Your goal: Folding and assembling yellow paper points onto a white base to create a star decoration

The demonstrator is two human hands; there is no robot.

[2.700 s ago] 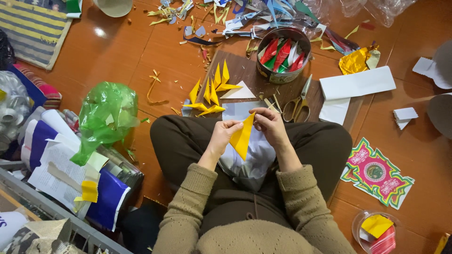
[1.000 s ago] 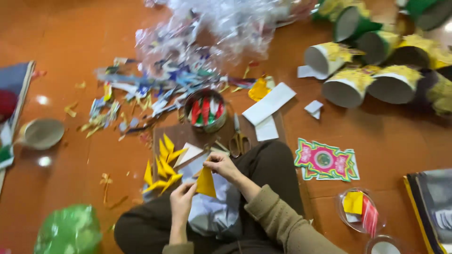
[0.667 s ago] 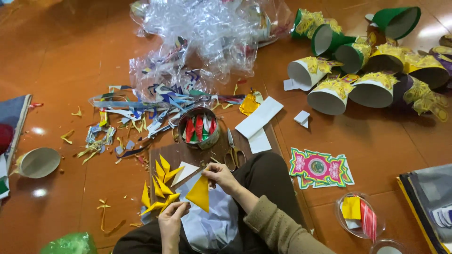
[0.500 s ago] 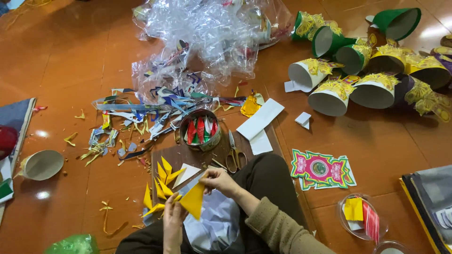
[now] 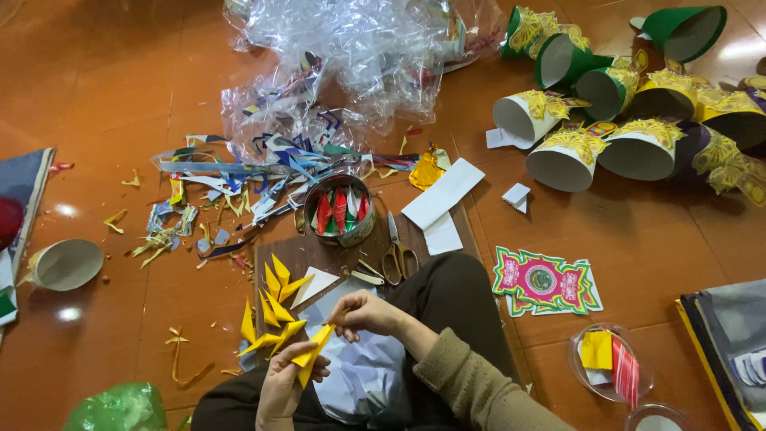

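Left hand (image 5: 283, 383) low in the lap, fingers curled around the bottom end of a folded yellow paper piece (image 5: 311, 353); right hand (image 5: 363, 313) just above and to the right, fingertips pinching the piece's upper tip. Paper piece spans the gap between both hands, tilted, over a sheet of white paper (image 5: 359, 375) on the lap. Just left of the hands, a pile of finished yellow folded points (image 5: 275, 307) on a brown board (image 5: 299, 251), touching one another. Beyond on the board: a round tin (image 5: 339, 211) of red, green and white folded strips, scissors (image 5: 396, 257) lying flat beside it, white paper slips (image 5: 441, 199) to the right. Further out, paper scraps (image 5: 215, 199) and crumpled clear plastic (image 5: 351, 56) on the orange floor. Green and yellow paper cones (image 5: 614, 96) clustered top right, a pink and green printed cutout (image 5: 546, 281) right of the knee, a clear plastic lid (image 5: 610, 363) with yellow and red bits near it. Left thumb side hidden behind the paper piece; exact fold shape hard to make out. Left forearm cut off by bottom edge; green plastic bag (image 5: 120, 409) at bottom left only partly in frame.
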